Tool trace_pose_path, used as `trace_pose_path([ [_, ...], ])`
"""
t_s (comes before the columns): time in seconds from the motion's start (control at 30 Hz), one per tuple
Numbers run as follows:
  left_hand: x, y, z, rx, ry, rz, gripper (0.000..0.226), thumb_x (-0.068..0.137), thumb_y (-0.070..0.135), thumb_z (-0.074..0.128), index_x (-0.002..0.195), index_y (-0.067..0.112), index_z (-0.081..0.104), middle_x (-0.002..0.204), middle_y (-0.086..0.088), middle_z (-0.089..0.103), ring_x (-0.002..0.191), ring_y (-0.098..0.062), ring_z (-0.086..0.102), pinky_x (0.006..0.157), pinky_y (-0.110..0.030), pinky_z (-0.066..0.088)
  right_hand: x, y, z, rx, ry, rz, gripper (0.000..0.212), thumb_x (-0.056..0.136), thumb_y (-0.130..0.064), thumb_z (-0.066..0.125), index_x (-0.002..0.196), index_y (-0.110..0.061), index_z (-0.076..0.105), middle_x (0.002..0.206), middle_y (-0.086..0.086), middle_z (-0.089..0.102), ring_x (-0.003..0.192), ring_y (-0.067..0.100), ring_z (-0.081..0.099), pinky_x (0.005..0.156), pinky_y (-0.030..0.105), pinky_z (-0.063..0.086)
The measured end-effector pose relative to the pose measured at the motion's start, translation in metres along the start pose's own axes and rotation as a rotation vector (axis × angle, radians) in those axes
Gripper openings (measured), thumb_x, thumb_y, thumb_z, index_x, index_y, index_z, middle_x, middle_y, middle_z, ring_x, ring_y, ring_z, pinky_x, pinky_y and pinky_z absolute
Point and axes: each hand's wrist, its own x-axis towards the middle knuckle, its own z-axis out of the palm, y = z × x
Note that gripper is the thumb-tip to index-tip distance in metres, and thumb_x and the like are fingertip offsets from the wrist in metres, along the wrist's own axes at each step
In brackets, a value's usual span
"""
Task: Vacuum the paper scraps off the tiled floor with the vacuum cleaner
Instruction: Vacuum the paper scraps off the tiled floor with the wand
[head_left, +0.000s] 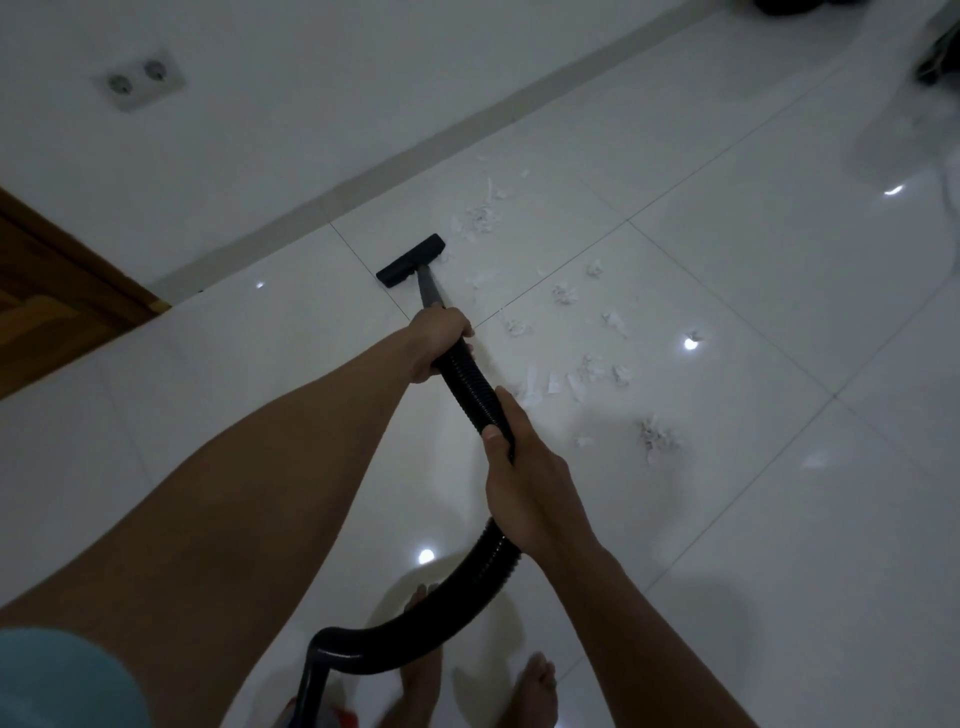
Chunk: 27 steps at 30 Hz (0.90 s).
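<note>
While 2 bare hands hold 1 black hose (470, 382), the nozzle (412, 260) sits flat on the white tiled floor (727, 519), close to the wall (260, 130). The left hand (441, 340) is wrapped tight around the top end of the hose, where it meets 1 grey tube (430, 288) that runs down to the nozzle. The right hand (524, 478) grips the hose lower down, nearer the body, with its thumb lying along the hose. Below that hand the hose bends down and left in 1 big curve to the bottom edge. Paper scraps (587, 374) lie on the floor to the right of the nozzle and the hose. There are more than 10, too many small bits to count well. 1 bunch (480, 213) lies just beside the nozzle's far end, and the rest are spread out nearer the person. I cannot tell if any scrap touches the nozzle. 2 bare feet (530, 691) stand on the tiles at the bottom. 1 blue sleeve (62, 675) shows at the bottom left. On the wall is 1 socket plate (139, 80) with 2 round holes. 1 brown wooden door (52, 291) is at the left edge.
</note>
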Motion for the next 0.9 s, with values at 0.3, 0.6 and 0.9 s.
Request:
trace_pose_path([
  [0.3,-0.026,-0.017,0.023,0.091,0.062,0.024,0.019,0.093,0.005,0.045,0.112,0.006,0.04,0.093,-0.014,0.054,0.081,-0.023,0.057,0.088,-0.04,0.054,-0.031,0.02,-0.003,0.062,-0.017,0.0,0.049,0.106,-0.043,0.03,0.153,-0.049,0.016,0.116,-0.003,0.066,0.088,0.015,0.066,0.082,0.035,0.056],
  [0.6,-0.032,-0.03,0.049,0.151,0.084,0.063,0.049,0.093,0.007,0.043,0.141,0.006,0.033,0.094,-0.015,0.056,0.082,-0.025,0.059,0.084,-0.041,0.056,-0.046,0.046,-0.013,0.104,-0.023,-0.002,0.048,0.106,-0.043,0.029,0.152,-0.051,0.017,0.124,-0.006,0.064,0.087,0.016,0.068,0.085,0.037,0.057],
  [0.9,-0.011,-0.012,0.053,0.164,0.106,0.071,0.029,0.095,0.006,0.043,0.124,0.006,0.039,0.086,-0.013,0.054,0.084,-0.024,0.058,0.09,-0.042,0.054,-0.013,0.048,-0.014,0.105,-0.014,0.01,0.048,0.106,-0.044,0.029,0.152,-0.052,0.016,0.122,-0.004,0.064,0.093,0.018,0.067,0.089,0.04,0.056],
])
